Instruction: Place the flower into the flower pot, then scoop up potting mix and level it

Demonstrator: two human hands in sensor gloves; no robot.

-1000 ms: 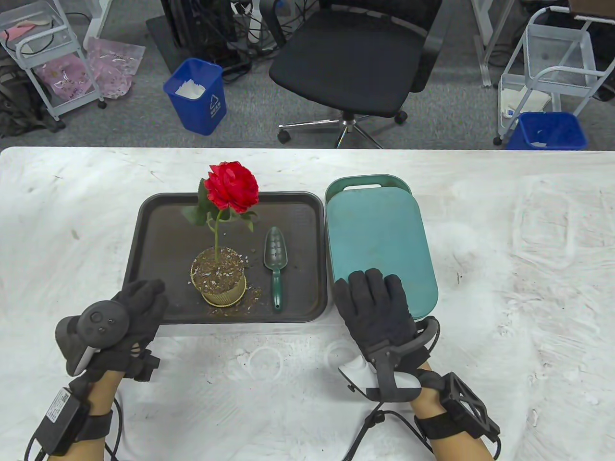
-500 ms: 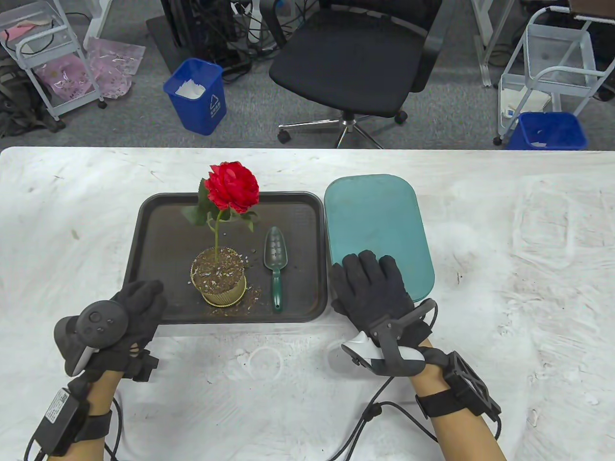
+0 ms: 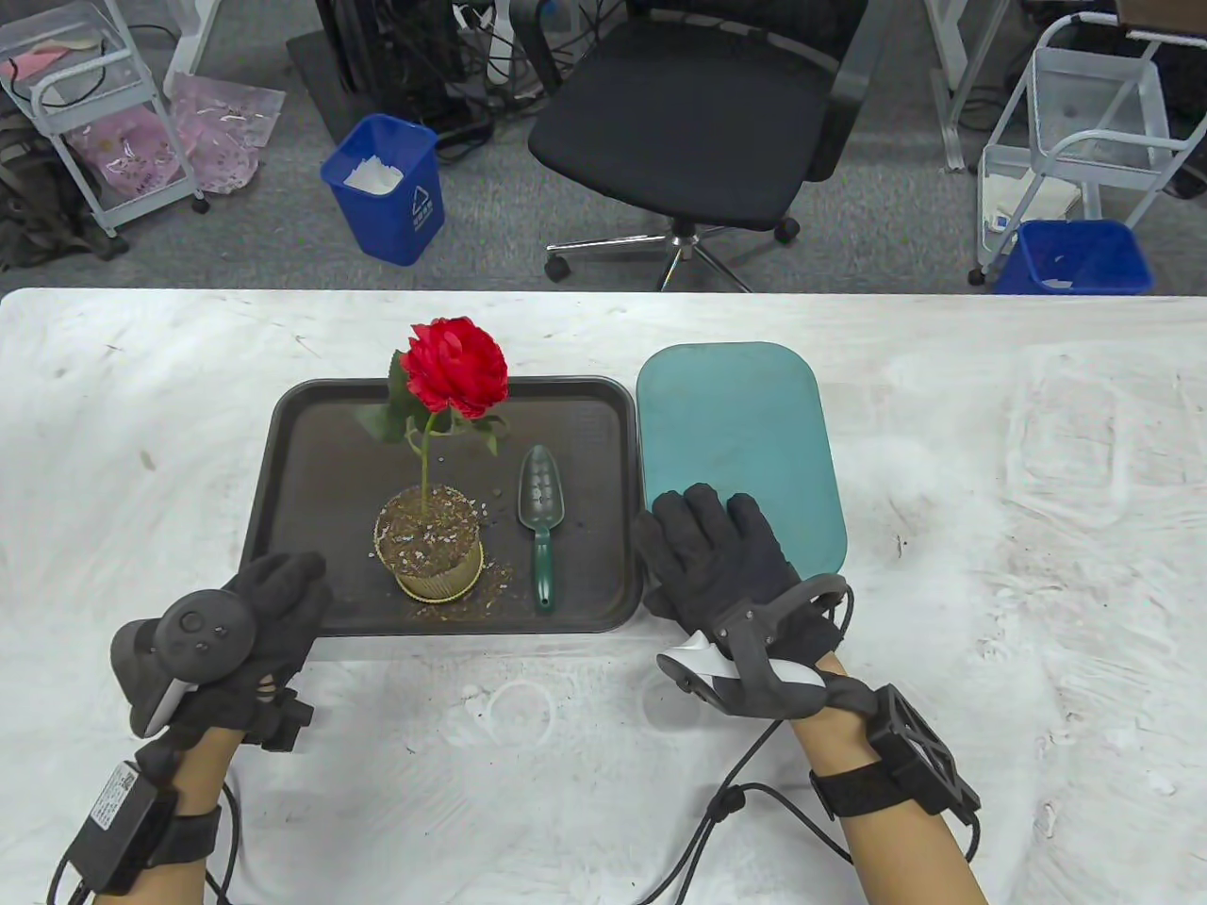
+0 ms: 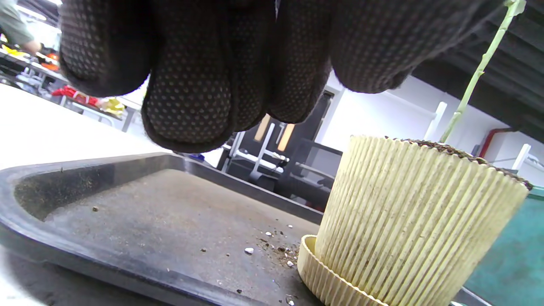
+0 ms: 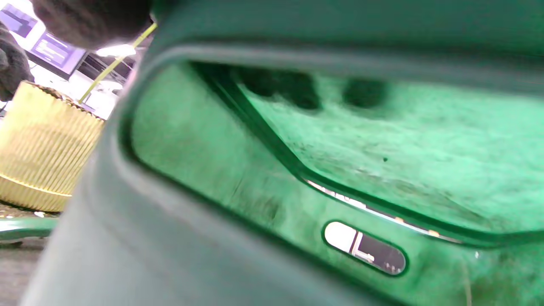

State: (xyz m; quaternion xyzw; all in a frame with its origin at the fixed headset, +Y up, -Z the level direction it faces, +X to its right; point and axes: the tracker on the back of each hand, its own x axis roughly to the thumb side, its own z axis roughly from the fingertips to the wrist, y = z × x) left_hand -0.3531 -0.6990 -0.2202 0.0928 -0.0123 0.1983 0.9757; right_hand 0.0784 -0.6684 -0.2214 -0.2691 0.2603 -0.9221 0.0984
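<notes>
Flower [image 3: 457, 366] is standing in the flower pot [image 3: 431, 554] at the tray's [image 3: 603, 617] middle, potting mix filling it level. Right hand [image 3: 726, 566], fingers spread, is pressing the teal lid [image 3: 745, 424] at centre frame; left hand [image 3: 269, 613], loosely curled and holding nothing, is resting lower left of the pot. Judging by this, only withdrawing remains.
</notes>
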